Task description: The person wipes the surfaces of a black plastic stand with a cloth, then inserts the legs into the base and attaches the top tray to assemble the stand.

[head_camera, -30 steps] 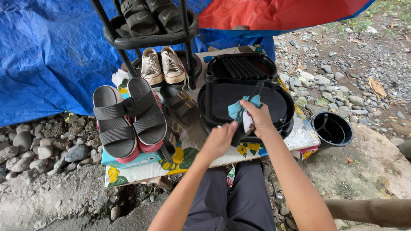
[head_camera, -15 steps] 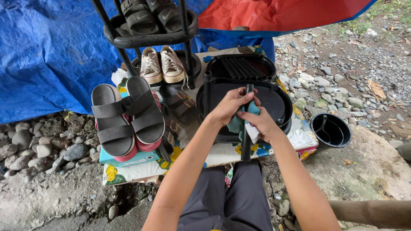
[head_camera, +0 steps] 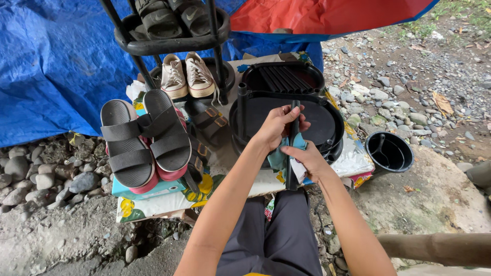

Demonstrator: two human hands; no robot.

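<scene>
Holding: left hand [head_camera: 276,125] has its grip closed round the upper part of a black pole [head_camera: 292,148], which stands nearly upright at the middle of the view.
Right hand: right hand [head_camera: 307,162] is lower on the same pole, its grip closed on a teal cloth [head_camera: 280,157] pressed against the pole (the cloth bunches between the two hands).
Pole position: in front of the black round tray [head_camera: 322,122], which lies at 12 o'clock from the hands, with a second ribbed black tray [head_camera: 284,77] behind it.
At 9 o'clock: a pair of black strap sandals [head_camera: 146,138] resting on a teal box [head_camera: 148,188], brown buckled sandals [head_camera: 207,122] just beside them.
At 11 o'clock: white sneakers [head_camera: 186,76] on the lower tier of a black rack [head_camera: 169,46], dark sandals on the tier above.
At 3 o'clock: a black bucket [head_camera: 388,152] on the ground, near the stones.
Underneath: a floral printed sheet [head_camera: 158,202] carries the shoes and trays.
Backdrop: blue tarp [head_camera: 56,61] at 10 o'clock, red fabric [head_camera: 327,15] at 1 o'clock.
</scene>
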